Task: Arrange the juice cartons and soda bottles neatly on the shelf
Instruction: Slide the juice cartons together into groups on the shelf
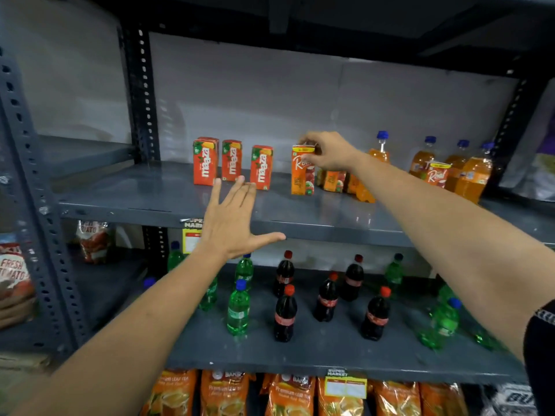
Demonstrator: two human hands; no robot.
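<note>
Orange card, the Real juice carton [302, 172] stands upright near the middle of the upper shelf [150, 199], right of three Maaza cartons [232, 165]. The right hand [329, 151] pinches its top; the left hand [231, 223] hovers with fingers spread, empty. A top-only grip could tip the carton, knocking the cartons just behind it or the orange soda bottles [450, 166] further right.

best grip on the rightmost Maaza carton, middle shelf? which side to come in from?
Take the rightmost Maaza carton across its two narrow side faces, near the top, coming from the front. It stands upright with open shelf either side, so fingers fit. The left hand is open and nearest; the right hand is pinching the Real carton.
</note>
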